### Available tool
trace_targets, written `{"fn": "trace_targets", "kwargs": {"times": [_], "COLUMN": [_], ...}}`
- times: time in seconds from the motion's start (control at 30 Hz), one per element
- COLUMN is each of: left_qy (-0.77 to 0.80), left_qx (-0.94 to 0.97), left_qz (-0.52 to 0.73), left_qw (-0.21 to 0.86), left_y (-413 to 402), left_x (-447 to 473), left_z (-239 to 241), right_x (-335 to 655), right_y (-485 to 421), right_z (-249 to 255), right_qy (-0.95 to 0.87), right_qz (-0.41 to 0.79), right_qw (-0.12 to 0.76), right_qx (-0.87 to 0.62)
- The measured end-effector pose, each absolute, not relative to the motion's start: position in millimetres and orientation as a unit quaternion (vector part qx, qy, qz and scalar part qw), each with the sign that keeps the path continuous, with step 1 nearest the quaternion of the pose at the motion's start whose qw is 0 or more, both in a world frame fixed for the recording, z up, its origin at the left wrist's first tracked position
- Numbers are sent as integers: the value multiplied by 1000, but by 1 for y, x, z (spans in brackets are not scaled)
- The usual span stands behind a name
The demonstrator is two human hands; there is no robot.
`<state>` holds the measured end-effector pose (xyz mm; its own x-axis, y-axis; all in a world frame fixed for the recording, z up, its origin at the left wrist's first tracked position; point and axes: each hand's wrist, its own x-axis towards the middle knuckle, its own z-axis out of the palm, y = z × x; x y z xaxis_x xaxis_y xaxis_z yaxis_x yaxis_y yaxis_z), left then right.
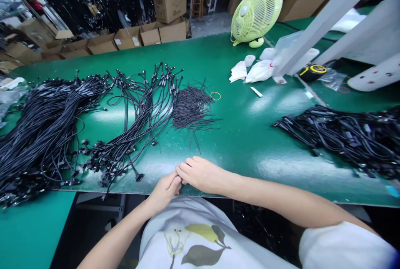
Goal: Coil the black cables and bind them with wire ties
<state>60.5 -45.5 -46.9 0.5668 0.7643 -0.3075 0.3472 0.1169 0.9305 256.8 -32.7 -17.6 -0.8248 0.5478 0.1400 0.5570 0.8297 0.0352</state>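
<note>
At the front edge of the green table, my left hand (167, 187) and my right hand (198, 173) meet, fingers touching. Both are closed with the fingers curled in, and anything between them is hidden. Just beyond lies a pile of short, thin black ties (191, 108), a few of them straying toward my hands. To the left of this pile, a loose bunch of black cables (140, 123) with small connectors stretches across the table. A larger heap of black cables (53, 123) lies farther left.
Coiled black cables (346, 135) lie at the right. A yellow rubber band (215, 96) rests beside the ties. Farther back are a light-green fan (259, 10), white crumpled packets (259, 71), a tape measure (312, 72) and a slanting metal post (331, 21). Cardboard boxes (128, 37) line the far side.
</note>
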Motion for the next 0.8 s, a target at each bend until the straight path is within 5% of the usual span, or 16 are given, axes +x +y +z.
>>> {"fn": "trace_targets", "kwargs": {"times": [0.37,0.6,0.7,0.8], "left_qy": [384,450,464,454], "left_qx": [829,577,427,392], "left_qz": [33,216,307,346], "left_qw": [405,647,713,722], "left_y": [-46,-41,-33,-27], "left_x": [59,64,67,69], "left_z": [-38,-50,-48,-40], "right_x": [266,285,322,353], "right_y": [-42,2,45,76], "right_z": [-28,-17,-28,-49], "right_qy": [-966,-924,-828,-769], "right_qz": [-57,116,55,-29], "right_qw": [56,137,187,100], "right_qx": [-245,-338,-525,-631]}}
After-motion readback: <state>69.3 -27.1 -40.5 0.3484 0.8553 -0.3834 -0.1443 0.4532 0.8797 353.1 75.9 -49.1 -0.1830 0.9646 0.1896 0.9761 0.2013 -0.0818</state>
